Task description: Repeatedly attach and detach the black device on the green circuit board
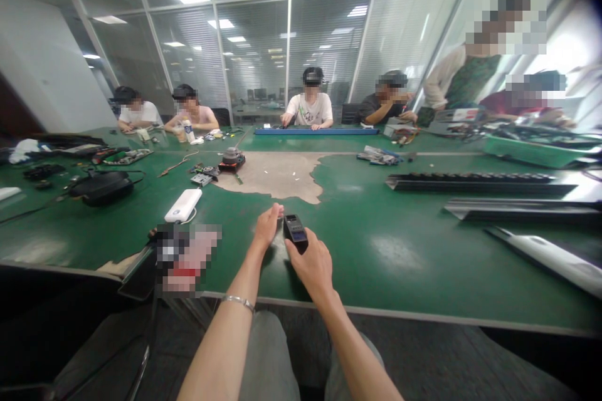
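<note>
My right hand (314, 263) is wrapped round a small black handheld device (295, 233) with a little display on its upper face. The thumb lies along the near left side of it. My left hand (269, 224) is just to the left of the device's far end, its fingers curled together and the thumb side up. Whatever may be between those fingers is too small to make out. Both hands are low over the green tabletop (385, 250), near its front edge.
Left of my hands lie a white power bank (184, 205) and a black pouch (102, 186). A dark red device (231, 163) stands ahead by the worn patch. Metal channels (480, 185) and a green basket (540, 150) are on the right. Several people sit across the table.
</note>
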Demonstrator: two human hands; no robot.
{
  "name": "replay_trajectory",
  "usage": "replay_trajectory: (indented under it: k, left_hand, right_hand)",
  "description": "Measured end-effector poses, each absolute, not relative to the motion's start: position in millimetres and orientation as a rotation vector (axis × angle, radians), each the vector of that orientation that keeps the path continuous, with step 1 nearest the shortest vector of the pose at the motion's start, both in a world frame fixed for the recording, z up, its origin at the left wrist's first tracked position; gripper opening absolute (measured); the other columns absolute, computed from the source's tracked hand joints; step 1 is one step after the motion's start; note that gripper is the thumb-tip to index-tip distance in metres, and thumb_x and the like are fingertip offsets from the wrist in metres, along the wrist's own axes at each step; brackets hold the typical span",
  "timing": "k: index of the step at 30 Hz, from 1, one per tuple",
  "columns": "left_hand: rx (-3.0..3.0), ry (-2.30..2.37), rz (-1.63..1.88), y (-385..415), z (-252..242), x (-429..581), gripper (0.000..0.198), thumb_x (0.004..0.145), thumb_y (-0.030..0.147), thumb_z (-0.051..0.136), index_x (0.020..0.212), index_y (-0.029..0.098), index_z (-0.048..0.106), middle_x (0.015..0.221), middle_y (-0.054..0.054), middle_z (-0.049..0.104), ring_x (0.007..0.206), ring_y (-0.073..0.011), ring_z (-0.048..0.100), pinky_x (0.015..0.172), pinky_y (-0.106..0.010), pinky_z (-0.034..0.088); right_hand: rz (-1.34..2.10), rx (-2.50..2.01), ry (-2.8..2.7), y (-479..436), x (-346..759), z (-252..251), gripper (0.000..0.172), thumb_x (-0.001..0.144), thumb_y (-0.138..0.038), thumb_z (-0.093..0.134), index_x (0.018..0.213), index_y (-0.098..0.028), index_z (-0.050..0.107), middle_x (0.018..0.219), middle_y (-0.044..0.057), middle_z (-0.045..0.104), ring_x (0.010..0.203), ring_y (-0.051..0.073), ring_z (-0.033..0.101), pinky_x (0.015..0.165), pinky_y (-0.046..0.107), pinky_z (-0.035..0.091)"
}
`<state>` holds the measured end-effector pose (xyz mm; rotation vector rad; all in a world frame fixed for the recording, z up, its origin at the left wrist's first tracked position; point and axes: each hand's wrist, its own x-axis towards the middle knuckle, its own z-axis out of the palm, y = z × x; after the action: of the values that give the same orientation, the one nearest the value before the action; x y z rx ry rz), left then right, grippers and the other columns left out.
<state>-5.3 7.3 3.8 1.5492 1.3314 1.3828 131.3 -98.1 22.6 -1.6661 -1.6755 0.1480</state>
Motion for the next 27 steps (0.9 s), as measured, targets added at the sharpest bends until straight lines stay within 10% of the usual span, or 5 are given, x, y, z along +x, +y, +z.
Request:
replay_trajectory:
  k: [27]
  left_hand:
    - [1.479,1.258,1.384,7,3,-4,0.068,0.089,0.064,0.028,0.108,0.012,0.067,0.1,-0.013,0.072,0.083,-0.0203,0.069,0.087,-0.037,0.051]
  right_hand:
    - [0.15,-1.685,-1.503,-77,194,9,0.053,0.08,-0.054,0.052,0.121,-0.02,0.056,0.104,0.009,0.066,0.095,0.024,0.059,0.083,0.034,0.042]
